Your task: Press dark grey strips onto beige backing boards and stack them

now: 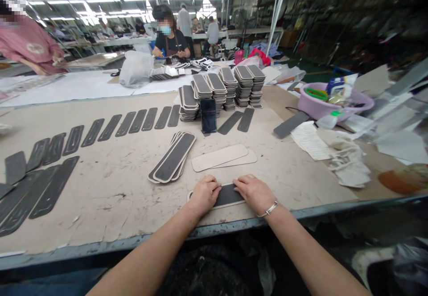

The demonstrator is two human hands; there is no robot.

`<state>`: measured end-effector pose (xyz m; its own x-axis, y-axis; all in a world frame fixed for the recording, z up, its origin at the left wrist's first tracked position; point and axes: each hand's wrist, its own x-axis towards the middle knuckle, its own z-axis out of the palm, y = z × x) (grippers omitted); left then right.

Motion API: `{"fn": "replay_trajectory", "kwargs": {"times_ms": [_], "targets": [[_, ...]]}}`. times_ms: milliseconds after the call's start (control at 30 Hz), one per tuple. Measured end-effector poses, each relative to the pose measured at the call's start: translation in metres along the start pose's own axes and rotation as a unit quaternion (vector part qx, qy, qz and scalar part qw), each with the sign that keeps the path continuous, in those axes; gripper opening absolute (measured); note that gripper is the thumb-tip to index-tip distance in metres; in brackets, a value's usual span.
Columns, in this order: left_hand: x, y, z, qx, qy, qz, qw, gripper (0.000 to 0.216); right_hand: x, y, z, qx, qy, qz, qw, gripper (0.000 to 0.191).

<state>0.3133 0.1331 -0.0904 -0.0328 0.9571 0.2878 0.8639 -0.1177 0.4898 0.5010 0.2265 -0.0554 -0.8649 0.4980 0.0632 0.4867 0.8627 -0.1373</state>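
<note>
A dark grey rounded strip with a beige border [230, 195] lies on the table near its front edge, directly before me. My left hand [204, 194] is closed on its left part, fingers curled together and pressed onto the strip. On the right part, my right hand [256, 192] grips it with bent fingers at the far edge; a silver bangle circles that wrist. Both hands hide the strip's ends. Just beyond lie two overlapping plain beige strips [220, 157]. To their left rests a fanned pile of bordered grey strips [175, 158].
Tall stacks of bordered strips [219, 84] stand at the back, with a dark phone [208, 117] leaning on them. Loose dark strips [100, 131] line the left. A purple basin [334, 102] and crumpled cloth [349, 158] sit right. A co-worker [172, 37] works across the table.
</note>
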Motion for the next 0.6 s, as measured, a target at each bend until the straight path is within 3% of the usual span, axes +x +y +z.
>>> {"fn": "replay_trajectory", "kwargs": {"times_ms": [600], "targets": [[0.005,0.006,-0.003,0.019,-0.024,0.001,1.0,0.018,0.005,-0.013,0.004,-0.045,-0.005,0.057,0.997,0.018]]}}
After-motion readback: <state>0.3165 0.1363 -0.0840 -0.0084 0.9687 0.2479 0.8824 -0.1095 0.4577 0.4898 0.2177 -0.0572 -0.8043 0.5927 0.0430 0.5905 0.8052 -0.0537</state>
